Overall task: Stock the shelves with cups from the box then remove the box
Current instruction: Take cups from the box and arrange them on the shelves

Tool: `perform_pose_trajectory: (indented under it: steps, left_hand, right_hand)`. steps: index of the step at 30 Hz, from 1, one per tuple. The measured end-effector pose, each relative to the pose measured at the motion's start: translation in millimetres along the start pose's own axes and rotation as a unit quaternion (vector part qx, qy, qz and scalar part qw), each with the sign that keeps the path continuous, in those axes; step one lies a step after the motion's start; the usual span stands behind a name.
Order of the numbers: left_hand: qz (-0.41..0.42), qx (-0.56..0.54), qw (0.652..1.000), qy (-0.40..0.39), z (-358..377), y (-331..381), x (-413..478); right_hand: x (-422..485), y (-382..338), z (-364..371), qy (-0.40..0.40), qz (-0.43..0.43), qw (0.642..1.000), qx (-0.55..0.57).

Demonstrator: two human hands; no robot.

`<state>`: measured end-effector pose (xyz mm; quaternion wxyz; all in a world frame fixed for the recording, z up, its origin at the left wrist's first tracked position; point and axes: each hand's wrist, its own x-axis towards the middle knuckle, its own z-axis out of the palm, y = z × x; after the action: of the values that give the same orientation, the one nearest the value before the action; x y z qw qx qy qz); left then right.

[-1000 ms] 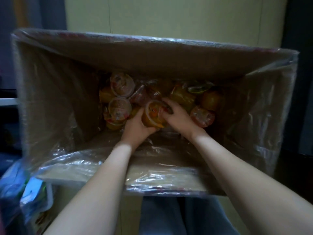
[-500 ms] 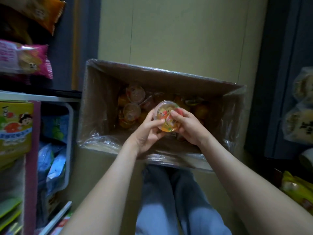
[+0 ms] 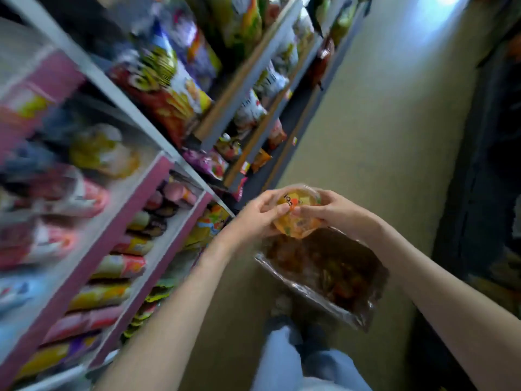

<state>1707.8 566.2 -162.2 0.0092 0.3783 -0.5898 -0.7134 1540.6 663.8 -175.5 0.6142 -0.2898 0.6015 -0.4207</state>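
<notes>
Both my hands hold up a clear cup of orange jelly with a printed lid. My left hand grips its left side and my right hand grips its right side. The cup is in the air above the far edge of the cardboard box, which stands on the floor below my hands, lined with clear plastic and with several more cups lying dimly inside. The shelves run along my left, pink-edged and packed with snack packets.
More shelf levels with bright packets stretch away up the left side. A beige floor aisle runs ahead. Dark shelving stands on the right. My legs in blue jeans are just behind the box.
I have lifted the cup out of the box and up, still between both hands. My view has swung left toward the shelves, so the box is now low and to the right.
</notes>
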Motion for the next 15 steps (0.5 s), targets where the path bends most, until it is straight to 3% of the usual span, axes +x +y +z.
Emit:
perform_pose_trajectory:
  steps: [4,11,15]
  left_hand:
    - [0.119,0.109,0.973,0.163,-46.6,82.7,-96.3]
    - [0.225,0.283,0.82,0.443,-130.3,136.7,-268.9]
    - [0.226,0.355,0.74,0.524,-168.6,132.1,-363.9]
  right_hand:
    - [-18.2,-114.8,53.1,-0.022,-0.105,0.993,-0.056]
    - [-36.7,-255.6,175.2,-0.05,-0.228,0.966,-0.116]
    - [-40.0,-288.8,267.3,-0.091,-0.262,0.944,-0.178]
